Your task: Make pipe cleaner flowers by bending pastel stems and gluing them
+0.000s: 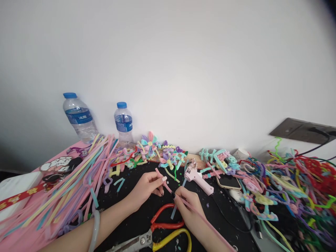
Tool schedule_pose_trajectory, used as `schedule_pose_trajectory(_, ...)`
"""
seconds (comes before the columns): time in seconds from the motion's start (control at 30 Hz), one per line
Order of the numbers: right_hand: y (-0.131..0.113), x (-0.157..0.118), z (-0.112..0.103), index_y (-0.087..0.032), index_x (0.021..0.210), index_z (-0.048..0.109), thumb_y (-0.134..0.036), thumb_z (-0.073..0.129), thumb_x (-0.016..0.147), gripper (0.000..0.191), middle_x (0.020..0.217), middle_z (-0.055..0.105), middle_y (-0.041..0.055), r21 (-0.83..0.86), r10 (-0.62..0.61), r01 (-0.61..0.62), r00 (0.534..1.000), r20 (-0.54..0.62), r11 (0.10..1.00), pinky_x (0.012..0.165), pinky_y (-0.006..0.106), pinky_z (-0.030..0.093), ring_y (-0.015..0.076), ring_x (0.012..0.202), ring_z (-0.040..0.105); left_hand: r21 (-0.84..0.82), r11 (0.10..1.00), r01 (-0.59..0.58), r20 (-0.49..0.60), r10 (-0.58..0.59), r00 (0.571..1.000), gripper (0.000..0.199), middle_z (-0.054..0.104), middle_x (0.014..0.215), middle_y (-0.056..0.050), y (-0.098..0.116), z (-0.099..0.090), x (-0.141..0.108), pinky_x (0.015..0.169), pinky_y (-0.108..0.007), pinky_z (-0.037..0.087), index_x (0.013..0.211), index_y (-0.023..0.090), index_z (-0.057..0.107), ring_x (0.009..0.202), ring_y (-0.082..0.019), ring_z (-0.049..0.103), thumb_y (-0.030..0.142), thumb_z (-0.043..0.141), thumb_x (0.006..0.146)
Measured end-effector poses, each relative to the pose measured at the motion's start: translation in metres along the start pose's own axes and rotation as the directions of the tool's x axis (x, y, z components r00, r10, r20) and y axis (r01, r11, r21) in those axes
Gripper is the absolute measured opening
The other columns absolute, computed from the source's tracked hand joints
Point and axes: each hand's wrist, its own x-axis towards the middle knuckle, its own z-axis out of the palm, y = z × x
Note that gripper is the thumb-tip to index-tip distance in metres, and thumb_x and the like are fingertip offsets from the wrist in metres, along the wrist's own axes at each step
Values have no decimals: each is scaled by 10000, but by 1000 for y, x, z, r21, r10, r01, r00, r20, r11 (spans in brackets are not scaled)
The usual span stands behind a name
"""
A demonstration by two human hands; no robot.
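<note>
A pink pipe cleaner (167,186) runs between my two hands over the black mat. My left hand (149,185) pinches it near its upper end, thumb against the fingers. Lower down the same stem, my right hand (189,201) is closed around it, and its long tail trails down past my right forearm. Just beyond my right hand lies a pale pink glue gun (200,180), a clear glue stick showing beside it. Below my hands rest scissors (154,236) with one red and one yellow handle, blades apart.
Loose pastel pipe cleaners (76,182) cover the left side. Two water bottles (124,122) stand by the wall. Twisted pipe-cleaner shapes (168,154) line the back. A phone (229,182) and a multicoloured tangle of pipe cleaners (309,196) lie at right, below a wall socket (301,130).
</note>
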Motion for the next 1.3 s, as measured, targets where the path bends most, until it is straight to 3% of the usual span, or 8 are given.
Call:
schedule_pose_trajectory(0.33, -4, 1, -1, -165, 626, 502, -207, 426, 852, 242, 550, 418, -43, -20, 4, -3, 1000, 31, 1000, 489, 211, 283, 97, 517, 375, 42, 999, -15, 17, 15, 1000, 278, 578, 551, 8, -1, 0, -1, 532, -216, 457, 663, 120, 594, 507, -103, 537, 381, 596, 758)
schedule_pose_trajectory(1.0, -1, 1, 1, -169, 591, 498, -197, 441, 842, 259, 532, 407, -49, 4, -3, 3, 1000, 4, 1000, 479, 211, 285, 91, 504, 356, 247, 965, -91, 92, 70, 993, 288, 630, 568, -33, -4, -3, 0, 535, -221, 432, 648, 114, 684, 504, -120, 541, 367, 592, 751)
schedule_pose_trajectory(1.3, -2, 0, 0, -168, 592, 521, -253, 449, 860, 290, 531, 439, -35, 42, 15, -14, 1000, -25, 999, 487, 220, 293, 105, 507, 387, 291, 950, -110, 146, 69, 987, 281, 557, 506, 7, -2, -1, -4, 501, -209, 380, 632, 118, 661, 484, -108, 495, 370, 598, 740)
